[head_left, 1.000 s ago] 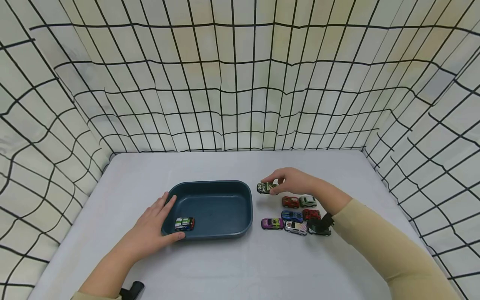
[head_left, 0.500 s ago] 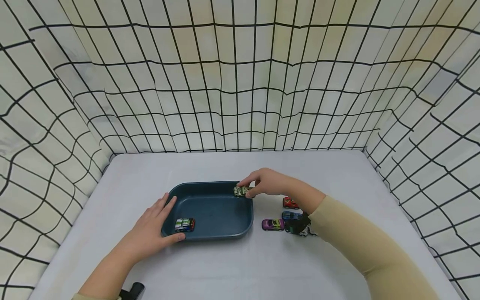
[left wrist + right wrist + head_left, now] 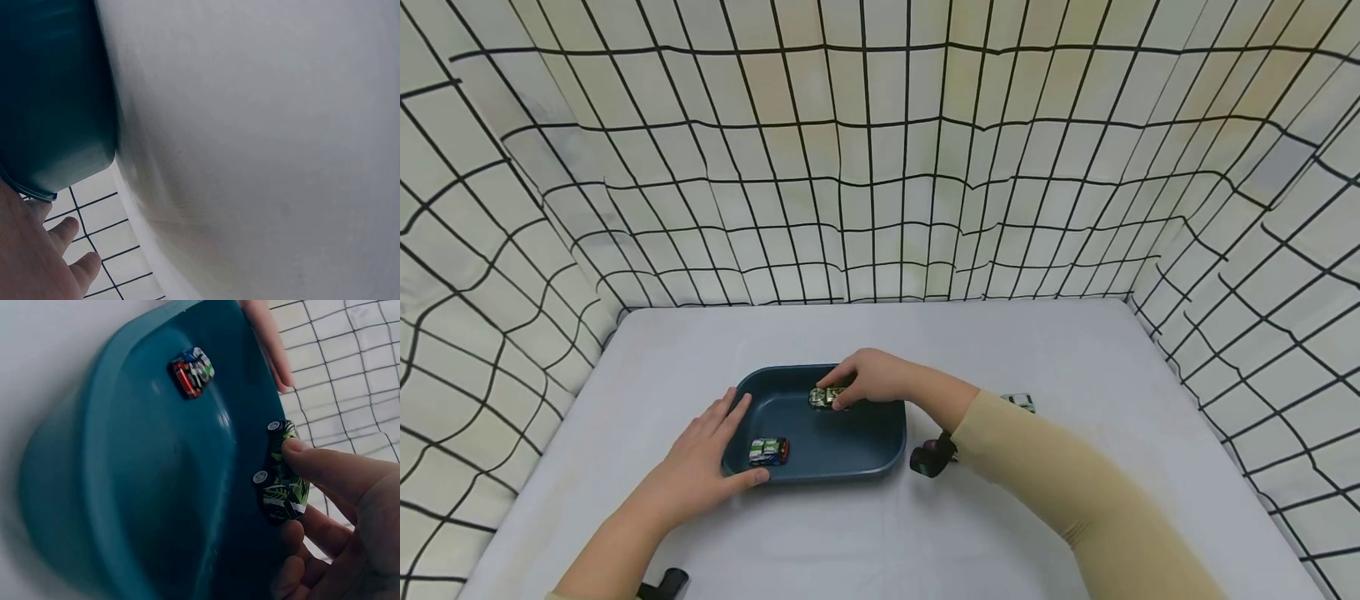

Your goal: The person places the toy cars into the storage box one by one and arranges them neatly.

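Observation:
My right hand (image 3: pixel 872 377) pinches a green-and-black patterned toy car (image 3: pixel 286 478) between thumb and fingers, over the back part of a dark blue tray (image 3: pixel 857 475). In the right wrist view the car's wheels face the tray's inside. My left hand (image 3: pixel 700 454) rests with spread, straight fingers along the tray's left rim, the thumb at its front corner. A second toy car (image 3: pixel 768 451), white and green with blue and red, lies in the tray's front left corner, close to that thumb. The left wrist view shows the tray's outer wall (image 3: pixel 56 100) and some left fingertips.
Right of the tray, my right sleeve (image 3: pixel 1045 475) and the black wrist camera (image 3: pixel 931 457) hide most of a group of toy cars. A pale green toy car (image 3: pixel 1019 402) shows behind the sleeve. A black-grid net (image 3: pixel 880 167) encloses the white table (image 3: pixel 820 542) at the back and sides.
My right hand has carried the patterned car leftward from beyond the tray's right side, across its rim, to over its inside. The left hand and the tray have stayed put.

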Motion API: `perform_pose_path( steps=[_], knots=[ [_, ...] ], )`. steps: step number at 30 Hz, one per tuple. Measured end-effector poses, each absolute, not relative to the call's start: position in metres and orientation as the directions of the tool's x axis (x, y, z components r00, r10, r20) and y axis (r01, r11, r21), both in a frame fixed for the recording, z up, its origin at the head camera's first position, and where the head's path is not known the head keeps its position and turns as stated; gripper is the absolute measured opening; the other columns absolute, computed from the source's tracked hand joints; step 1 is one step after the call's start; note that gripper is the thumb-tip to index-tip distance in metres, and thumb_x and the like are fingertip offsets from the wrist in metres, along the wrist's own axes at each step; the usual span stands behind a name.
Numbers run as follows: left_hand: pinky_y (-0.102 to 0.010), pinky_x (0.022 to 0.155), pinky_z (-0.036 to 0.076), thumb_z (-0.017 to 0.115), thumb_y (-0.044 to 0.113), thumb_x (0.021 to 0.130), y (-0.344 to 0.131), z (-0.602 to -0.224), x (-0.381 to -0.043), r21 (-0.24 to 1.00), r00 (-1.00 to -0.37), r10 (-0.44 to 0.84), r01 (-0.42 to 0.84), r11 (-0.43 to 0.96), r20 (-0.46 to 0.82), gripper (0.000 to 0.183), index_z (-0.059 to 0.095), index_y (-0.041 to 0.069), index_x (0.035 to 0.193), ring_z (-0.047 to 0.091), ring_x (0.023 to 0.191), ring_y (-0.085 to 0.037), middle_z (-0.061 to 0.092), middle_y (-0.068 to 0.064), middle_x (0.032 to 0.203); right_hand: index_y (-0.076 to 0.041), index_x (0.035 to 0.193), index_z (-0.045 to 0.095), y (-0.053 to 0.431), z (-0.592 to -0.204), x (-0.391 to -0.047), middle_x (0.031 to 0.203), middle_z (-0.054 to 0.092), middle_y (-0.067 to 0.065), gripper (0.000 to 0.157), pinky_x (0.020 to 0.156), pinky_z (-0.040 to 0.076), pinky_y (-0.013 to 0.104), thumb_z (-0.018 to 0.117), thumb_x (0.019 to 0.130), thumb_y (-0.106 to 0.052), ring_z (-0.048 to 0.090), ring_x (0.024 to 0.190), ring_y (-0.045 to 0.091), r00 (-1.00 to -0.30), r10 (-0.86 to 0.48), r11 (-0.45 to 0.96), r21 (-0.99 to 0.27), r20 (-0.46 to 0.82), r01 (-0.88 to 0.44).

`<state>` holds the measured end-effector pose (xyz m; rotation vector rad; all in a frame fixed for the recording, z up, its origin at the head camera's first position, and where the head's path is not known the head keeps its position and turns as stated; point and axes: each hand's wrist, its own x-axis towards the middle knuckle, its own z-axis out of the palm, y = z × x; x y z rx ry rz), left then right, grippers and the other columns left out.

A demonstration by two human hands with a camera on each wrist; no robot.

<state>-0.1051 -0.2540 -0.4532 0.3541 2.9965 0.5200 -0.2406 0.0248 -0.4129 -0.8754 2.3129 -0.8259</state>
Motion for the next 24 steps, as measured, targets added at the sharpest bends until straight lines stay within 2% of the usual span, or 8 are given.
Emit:
perform_pose_path(
  steps=[7, 14, 20, 24],
  knots=[
    [-0.066, 0.114, 0.017, 0.062, 0.077, 0.077, -0.253, -0.453, -0.103, 0.345, -0.969, 0.242, 0.213, 0.914, -0.042, 0.115, 0.015, 0.013, 0.16, 0.017, 0.145, -0.048, 0.011, -0.02, 0.164, -0.025, 0.126, 0.071, -0.007, -0.422, -0.237, 0.113, 0.068, -0.008, 0.037, 0.078, 0.052, 0.023, 0.076, 0.089, -0.025, 0.061, 0.091, 0.005, -0.629, -0.727, 0.612, -0.675, -0.277, -0.411],
    [-0.066, 0.115, 0.016, 0.061, 0.078, 0.077, -0.254, -0.452, -0.103, 0.349, -0.969, 0.243, 0.213, 0.912, -0.045, 0.115, 0.015, 0.013, 0.16, 0.017, 0.146, -0.048, 0.012, -0.02, 0.164, -0.025, 0.125, 0.071, -0.032, -0.435, -0.234, 0.115, 0.068, -0.008, 0.036, 0.079, 0.052, 0.023, 0.076, 0.089, -0.027, 0.06, 0.094, 0.004, -0.619, -0.726, 0.633, -0.642, -0.3, -0.432],
    [-0.066, 0.115, 0.015, 0.062, 0.077, 0.078, -0.253, -0.449, -0.103, 0.371, -0.968, 0.247, 0.211, 0.905, -0.053, 0.114, 0.014, 0.014, 0.161, 0.015, 0.146, -0.047, 0.01, -0.019, 0.164, -0.025, 0.123, 0.072, -0.046, -0.443, -0.234, 0.109, 0.07, -0.01, 0.036, 0.08, 0.052, 0.022, 0.077, 0.088, -0.026, 0.06, 0.092, 0.002, -0.614, -0.722, 0.648, -0.624, -0.319, -0.437],
    [-0.065, 0.115, 0.015, 0.062, 0.077, 0.078, -0.254, -0.448, -0.103, 0.366, -0.968, 0.243, 0.207, 0.907, -0.056, 0.115, 0.015, 0.013, 0.16, 0.015, 0.147, -0.047, 0.01, -0.019, 0.164, -0.023, 0.124, 0.072, -0.052, -0.44, -0.234, 0.114, 0.069, -0.008, 0.036, 0.084, 0.052, 0.022, 0.077, 0.088, -0.026, 0.061, 0.096, 0.003, -0.6, -0.717, 0.659, -0.626, -0.355, -0.417]
  ],
)
